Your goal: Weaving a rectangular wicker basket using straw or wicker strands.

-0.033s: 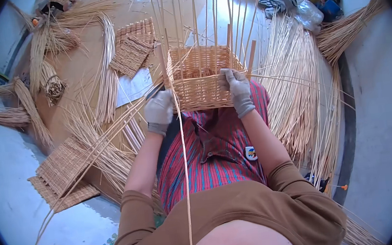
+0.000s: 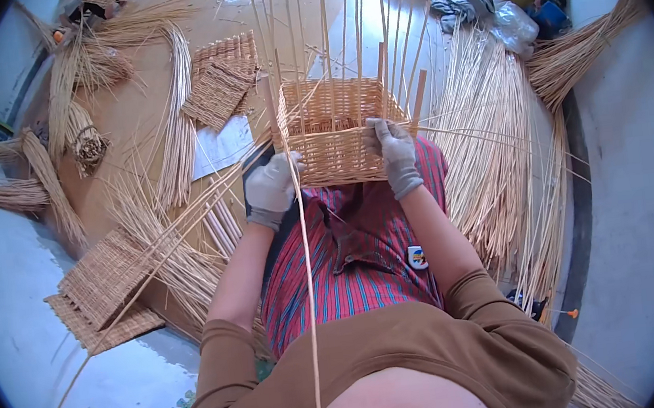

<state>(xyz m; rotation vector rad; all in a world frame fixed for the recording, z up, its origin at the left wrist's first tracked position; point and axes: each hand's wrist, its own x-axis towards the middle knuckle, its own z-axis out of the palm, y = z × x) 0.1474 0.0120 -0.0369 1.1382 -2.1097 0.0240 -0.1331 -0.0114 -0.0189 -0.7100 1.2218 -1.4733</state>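
Floor (image 2: 95, 196) is seen strewn with cane bundles (image 2: 488, 139) at right of frame and woven panels (image 2: 104, 283) at lower left. Wicker basket (image 2: 338, 155), rectangular, is held at upper centre, upright stakes (image 2: 326, 37) rising from its walls. Front rim near its right corner is pinched by the gloved right hand (image 2: 393, 153); the gloved left hand (image 2: 273, 186) is curled at the left front corner; whether the hanging strand (image 2: 307, 246) is gripped cannot be told. Risk, judged: corner could be skewed by uneven pull, or trailing canes (image 2: 81, 368) snagged on nearby panels and kinked.
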